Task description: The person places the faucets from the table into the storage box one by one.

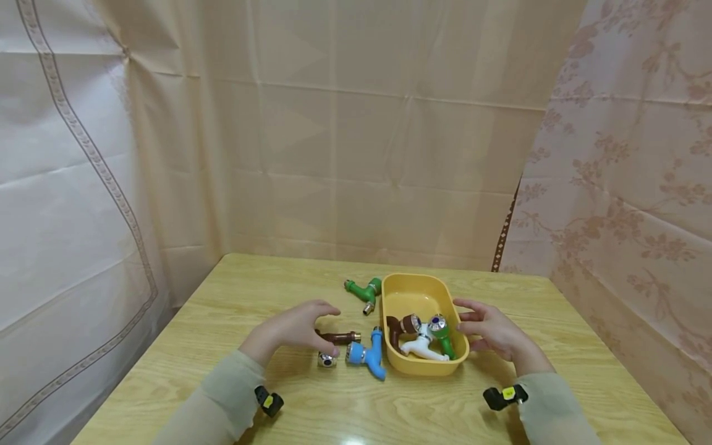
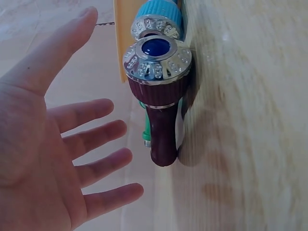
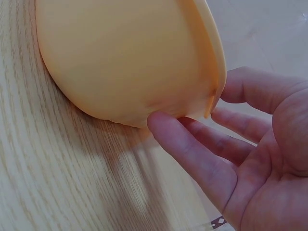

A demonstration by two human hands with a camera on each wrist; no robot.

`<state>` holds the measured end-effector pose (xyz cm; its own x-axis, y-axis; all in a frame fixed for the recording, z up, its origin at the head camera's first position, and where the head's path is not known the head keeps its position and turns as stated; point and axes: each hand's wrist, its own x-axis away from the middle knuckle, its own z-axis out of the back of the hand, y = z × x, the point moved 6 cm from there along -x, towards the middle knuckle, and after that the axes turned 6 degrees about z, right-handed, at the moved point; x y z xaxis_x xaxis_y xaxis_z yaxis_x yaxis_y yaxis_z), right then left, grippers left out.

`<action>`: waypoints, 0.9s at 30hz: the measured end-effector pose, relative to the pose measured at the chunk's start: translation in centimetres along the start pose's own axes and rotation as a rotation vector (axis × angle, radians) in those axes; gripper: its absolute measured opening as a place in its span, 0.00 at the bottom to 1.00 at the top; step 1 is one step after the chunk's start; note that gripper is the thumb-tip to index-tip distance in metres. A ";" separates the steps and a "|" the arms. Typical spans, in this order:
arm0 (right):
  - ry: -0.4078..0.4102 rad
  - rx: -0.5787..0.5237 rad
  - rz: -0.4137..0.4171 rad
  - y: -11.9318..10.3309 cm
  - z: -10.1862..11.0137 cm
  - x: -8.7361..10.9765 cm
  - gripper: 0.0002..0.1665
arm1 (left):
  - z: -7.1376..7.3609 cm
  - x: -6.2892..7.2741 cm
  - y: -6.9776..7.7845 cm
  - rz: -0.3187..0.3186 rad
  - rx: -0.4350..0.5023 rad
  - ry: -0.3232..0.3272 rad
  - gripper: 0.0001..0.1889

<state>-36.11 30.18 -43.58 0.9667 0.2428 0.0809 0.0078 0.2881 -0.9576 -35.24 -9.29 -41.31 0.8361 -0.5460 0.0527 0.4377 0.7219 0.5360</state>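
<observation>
My left hand (image 1: 292, 324) is over the table beside a brown tap (image 1: 343, 338), thumb spread and fingers apart, holding nothing. In the left wrist view that tap's jewelled silver knob with a blue centre faces the camera, near the fingertips. Right of it lies a blue tap (image 1: 374, 357), close to a yellow plastic basin (image 1: 425, 369). Inside the basin are a second brown tap (image 1: 395, 334), a white tap (image 1: 421, 347) and a green tap (image 1: 444, 343). At the basin's right wall, my right hand (image 1: 492, 332) rests its extended fingertips (image 3: 161, 122) against the outside.
Another green tap (image 1: 364, 293) lies behind the blue one, by the basin's left rim. All stand on a light wood table (image 1: 267, 290). A beige curtain (image 1: 356, 154) hangs behind, with patterned cloth (image 1: 639, 185) at the right.
</observation>
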 end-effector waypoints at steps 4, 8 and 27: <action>0.001 0.011 -0.002 -0.1 0.0 0.0 0.43 | -0.4 0.0 -0.2 0.019 0.010 -0.031 0.48; 0.008 0.014 -0.006 -0.1 0.0 0.1 0.43 | -0.9 0.1 -0.4 0.035 0.016 -0.061 0.49; -0.006 -0.008 0.015 0.0 -0.2 0.0 0.43 | -2.0 0.0 -0.8 0.062 0.014 -0.100 0.47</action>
<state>-36.11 30.02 -43.61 0.9653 0.2523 0.0676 -0.0051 0.2770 -0.9608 -34.98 -9.00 -43.37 0.8242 -0.5404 0.1694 0.3807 0.7501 0.5407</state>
